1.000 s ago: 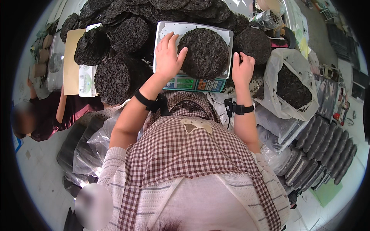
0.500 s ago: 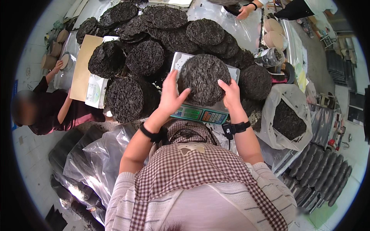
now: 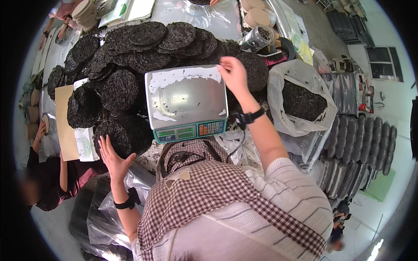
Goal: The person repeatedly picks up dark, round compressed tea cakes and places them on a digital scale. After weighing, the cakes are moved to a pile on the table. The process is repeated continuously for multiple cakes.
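The digital scale (image 3: 186, 98) stands in front of me; its metal pan holds no disc, just dark crumbs and worn patches of white film. My left hand (image 3: 114, 160) has its fingers spread and rests against the near edge of a thick stack of round dark discs (image 3: 112, 135), which look like dried seaweed. Over the far right corner of the pan is my right hand (image 3: 234, 76), its fingers loosely bent and apart, with nothing seen in them. Right behind that hand lies another dark disc (image 3: 256, 71).
Behind the scale spreads a row of piled dark discs (image 3: 146, 37). A clear jar (image 3: 257, 39) lies at the far right. An open plastic bag (image 3: 278, 111) of dark flakes stands to the right. Another person's hand (image 3: 41, 130) shows at far left.
The dark disc that both hands held over the scale has left them. My left hand has moved left to the stack; my right hand is at the pan's corner. The view has shifted.
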A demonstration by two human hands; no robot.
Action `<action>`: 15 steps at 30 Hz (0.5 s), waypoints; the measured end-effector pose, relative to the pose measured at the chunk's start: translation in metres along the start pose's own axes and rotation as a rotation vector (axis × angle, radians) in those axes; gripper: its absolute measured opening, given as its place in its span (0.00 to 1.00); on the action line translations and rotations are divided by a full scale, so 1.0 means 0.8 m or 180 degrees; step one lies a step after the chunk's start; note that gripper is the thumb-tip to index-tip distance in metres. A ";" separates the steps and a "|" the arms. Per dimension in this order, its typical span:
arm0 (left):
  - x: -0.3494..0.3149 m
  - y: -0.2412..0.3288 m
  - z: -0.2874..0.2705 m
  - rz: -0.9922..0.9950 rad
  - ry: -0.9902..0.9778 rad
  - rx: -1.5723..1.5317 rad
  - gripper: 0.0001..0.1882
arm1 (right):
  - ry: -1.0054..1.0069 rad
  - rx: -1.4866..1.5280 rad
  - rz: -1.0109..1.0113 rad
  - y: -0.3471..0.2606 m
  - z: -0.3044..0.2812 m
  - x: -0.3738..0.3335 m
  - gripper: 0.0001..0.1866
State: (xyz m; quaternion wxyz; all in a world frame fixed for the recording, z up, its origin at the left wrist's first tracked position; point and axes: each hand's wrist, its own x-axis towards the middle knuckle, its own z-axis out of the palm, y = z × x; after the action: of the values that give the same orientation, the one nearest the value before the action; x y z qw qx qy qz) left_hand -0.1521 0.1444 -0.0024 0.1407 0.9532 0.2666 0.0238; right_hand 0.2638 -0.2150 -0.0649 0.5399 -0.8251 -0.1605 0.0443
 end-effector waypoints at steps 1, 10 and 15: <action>0.002 -0.003 0.012 -0.0025 -0.0011 0.0041 0.64 | 0.0152 -0.0677 0.0109 0.036 -0.043 -0.009 0.30; 0.011 -0.039 0.020 0.0204 -0.0258 -0.0003 0.64 | -0.0565 -0.2855 -0.0037 0.151 -0.150 -0.034 0.40; 0.016 -0.064 0.013 0.0108 -0.0467 -0.0768 0.56 | -0.0675 -0.2409 0.0018 0.162 -0.166 -0.018 0.35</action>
State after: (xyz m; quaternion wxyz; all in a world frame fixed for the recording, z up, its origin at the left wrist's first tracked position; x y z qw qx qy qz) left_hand -0.1655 0.1904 -0.0274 0.2730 0.9329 0.2347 -0.0117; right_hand 0.3111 -0.3836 -0.1289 0.1778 -0.9571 -0.2182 0.0684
